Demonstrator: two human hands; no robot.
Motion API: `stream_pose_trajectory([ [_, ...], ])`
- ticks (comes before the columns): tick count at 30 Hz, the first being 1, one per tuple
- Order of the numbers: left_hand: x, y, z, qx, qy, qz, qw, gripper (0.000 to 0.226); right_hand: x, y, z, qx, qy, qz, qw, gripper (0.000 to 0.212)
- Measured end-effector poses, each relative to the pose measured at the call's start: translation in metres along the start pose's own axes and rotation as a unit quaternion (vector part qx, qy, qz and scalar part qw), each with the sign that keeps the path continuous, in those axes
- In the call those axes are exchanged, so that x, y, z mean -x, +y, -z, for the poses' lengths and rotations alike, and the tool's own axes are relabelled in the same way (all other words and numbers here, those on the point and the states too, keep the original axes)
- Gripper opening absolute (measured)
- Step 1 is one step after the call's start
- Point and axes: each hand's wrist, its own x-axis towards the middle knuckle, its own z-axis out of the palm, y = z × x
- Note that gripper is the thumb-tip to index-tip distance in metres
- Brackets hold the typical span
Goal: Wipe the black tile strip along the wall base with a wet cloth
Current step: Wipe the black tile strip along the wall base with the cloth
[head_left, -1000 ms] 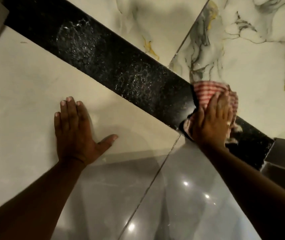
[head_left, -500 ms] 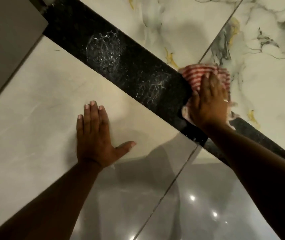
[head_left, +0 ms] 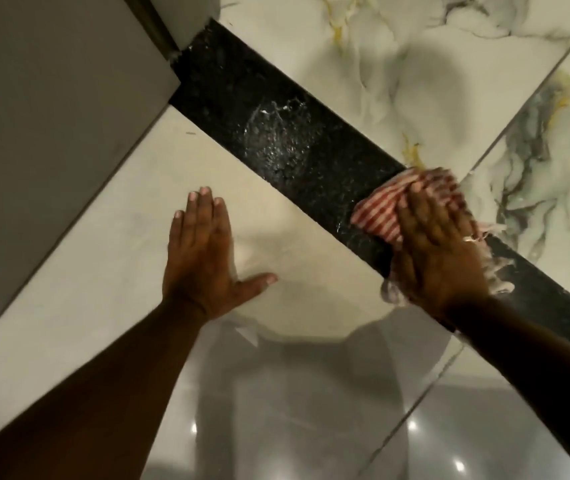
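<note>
The black tile strip (head_left: 242, 98) runs diagonally from the upper left to the lower right, between the glossy floor and the marbled wall. A wet foamy patch (head_left: 276, 133) shines on it. My right hand (head_left: 439, 251) presses a red-and-white striped cloth (head_left: 385, 211) flat against the strip, fingers spread over the cloth. The cloth's frayed edge sticks out to the right of the hand. My left hand (head_left: 200, 251) lies flat on the pale floor tile, palm down, fingers together, holding nothing.
A grey panel (head_left: 51, 116) fills the upper left and ends where the strip begins. The marbled wall tiles (head_left: 415, 64) with gold and grey veins lie beyond the strip. The glossy floor (head_left: 294, 393) reflects ceiling lights and shows a grout line at the lower right.
My right hand with the cloth has slid along the strip toward its left end, covering one wet patch. The view has shifted, bringing the grey panel further in. My left hand stays flat on the floor.
</note>
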Motion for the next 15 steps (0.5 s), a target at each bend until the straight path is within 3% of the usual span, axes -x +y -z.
stream_pose_trajectory([
  [5,0.000,-0.003,-0.007,-0.003,0.014,-0.013,1.000,0.133,0.028,-0.008,0.002,-0.031,-0.016,-0.208,0.978,0.068],
  [7,-0.001,-0.004,-0.008,-0.004,0.013,-0.014,1.000,0.134,0.055,-0.032,0.000,-0.036,-0.022,-0.175,0.984,0.066],
  [10,0.000,-0.004,-0.010,-0.006,0.014,-0.010,1.000,0.134,0.062,-0.068,-0.009,-0.040,-0.025,-0.059,0.997,0.062],
  [12,0.001,-0.004,-0.010,-0.005,0.019,-0.012,1.000,0.133,0.031,-0.072,-0.007,-0.024,-0.043,0.011,0.999,0.061],
  [15,0.001,-0.003,-0.010,-0.003,0.025,-0.013,1.000,0.133,-0.027,-0.052,-0.004,-0.024,0.001,0.059,0.998,0.059],
])
